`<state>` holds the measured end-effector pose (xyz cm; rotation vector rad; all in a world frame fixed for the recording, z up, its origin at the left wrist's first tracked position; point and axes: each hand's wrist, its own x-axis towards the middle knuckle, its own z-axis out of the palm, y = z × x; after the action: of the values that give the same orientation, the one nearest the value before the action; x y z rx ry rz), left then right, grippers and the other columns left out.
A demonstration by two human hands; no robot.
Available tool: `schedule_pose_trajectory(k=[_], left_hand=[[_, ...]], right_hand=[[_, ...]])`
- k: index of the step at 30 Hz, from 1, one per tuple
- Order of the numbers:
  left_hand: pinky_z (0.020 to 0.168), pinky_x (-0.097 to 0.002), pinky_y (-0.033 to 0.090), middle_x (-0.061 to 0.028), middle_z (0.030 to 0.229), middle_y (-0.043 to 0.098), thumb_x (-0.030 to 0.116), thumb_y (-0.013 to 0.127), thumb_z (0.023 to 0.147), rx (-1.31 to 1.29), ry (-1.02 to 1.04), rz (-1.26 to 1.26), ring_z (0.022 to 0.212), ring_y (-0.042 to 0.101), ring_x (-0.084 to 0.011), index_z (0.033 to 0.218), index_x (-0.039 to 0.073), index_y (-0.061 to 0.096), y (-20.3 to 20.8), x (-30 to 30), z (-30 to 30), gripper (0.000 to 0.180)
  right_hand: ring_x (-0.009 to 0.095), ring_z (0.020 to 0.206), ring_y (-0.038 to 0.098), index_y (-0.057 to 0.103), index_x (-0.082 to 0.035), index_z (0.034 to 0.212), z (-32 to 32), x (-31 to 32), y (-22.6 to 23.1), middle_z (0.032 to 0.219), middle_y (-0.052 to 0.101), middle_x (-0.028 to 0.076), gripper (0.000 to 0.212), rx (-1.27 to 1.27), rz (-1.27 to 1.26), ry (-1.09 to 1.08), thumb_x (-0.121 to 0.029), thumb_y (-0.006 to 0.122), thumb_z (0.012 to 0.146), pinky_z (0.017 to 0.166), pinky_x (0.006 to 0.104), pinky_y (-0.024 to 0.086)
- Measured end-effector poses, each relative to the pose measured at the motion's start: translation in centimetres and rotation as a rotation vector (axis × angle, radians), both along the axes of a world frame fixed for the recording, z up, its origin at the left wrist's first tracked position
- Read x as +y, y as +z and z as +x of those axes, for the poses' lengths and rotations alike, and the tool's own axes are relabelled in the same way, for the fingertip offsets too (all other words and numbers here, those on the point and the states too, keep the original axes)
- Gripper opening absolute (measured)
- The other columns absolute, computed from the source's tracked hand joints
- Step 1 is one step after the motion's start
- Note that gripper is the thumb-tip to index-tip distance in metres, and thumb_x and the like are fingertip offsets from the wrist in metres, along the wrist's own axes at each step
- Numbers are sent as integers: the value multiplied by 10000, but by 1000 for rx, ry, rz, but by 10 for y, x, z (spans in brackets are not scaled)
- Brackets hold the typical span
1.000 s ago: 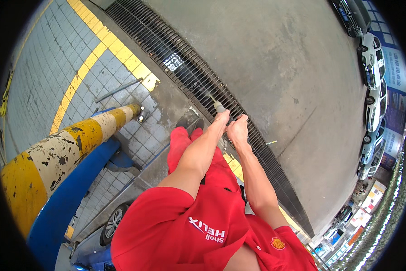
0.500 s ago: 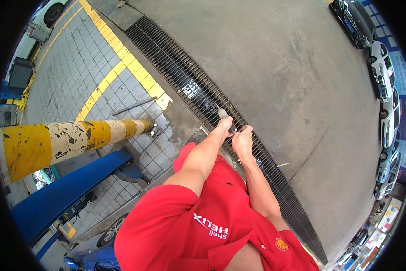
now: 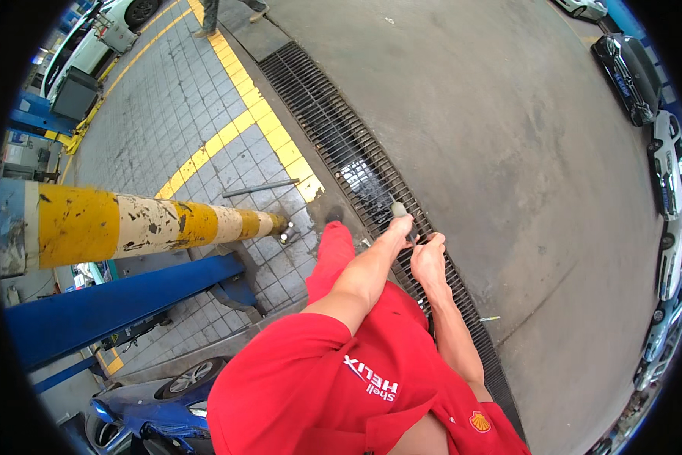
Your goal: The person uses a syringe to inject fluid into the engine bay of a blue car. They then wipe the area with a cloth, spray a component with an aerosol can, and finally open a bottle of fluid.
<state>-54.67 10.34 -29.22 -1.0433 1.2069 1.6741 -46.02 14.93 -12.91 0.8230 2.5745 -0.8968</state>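
The person in the red shirt and red trousers had both arms stretched out in front, hands close together right above the long metal drain grate that ran across the workshop floor. The left hand was closed around a small grey knob-ended object, its rounded tip poking up past the fingers; too small to say what it was exactly. The right hand sat just beside it, fingers curled in, pinching something thin and dark between the two hands, though I honestly couldn't tell what. Off to the left stood a chipped yellow and white bollard, with a blue car lift arm below it and a loose metal rod lying on the grey tiled floor near the yellow painted line. Parked cars lined the far edge of the concrete.
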Motion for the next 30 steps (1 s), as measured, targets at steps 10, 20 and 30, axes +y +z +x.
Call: schedule_pose_trajectory(k=[10,20,30], left_hand=[[603,-424,555,-125,859,651,320,505,992,71,-34,-78,711,663,-241,1041,31,602,29,-46,-93,309],[643,-415,560,-104,868,642,311,538,998,20,117,-9,751,651,-238,1038,30,592,0,-134,-239,289],[698,-415,554,-107,914,649,289,530,1032,137,477,448,795,643,-239,1069,32,593,-9,-161,-300,267]], right_hand=[[490,1102,618,402,85,1271,-144,-34,-92,1167,603,373,446,-1,-18,-94,-176,530,933,966,518,485],[515,1117,585,373,84,1287,-264,-122,-13,1231,534,395,435,-87,61,244,-115,514,927,973,521,479],[503,1125,602,404,102,1300,-389,-145,-87,1213,567,398,478,11,108,151,-191,541,948,970,518,486]])
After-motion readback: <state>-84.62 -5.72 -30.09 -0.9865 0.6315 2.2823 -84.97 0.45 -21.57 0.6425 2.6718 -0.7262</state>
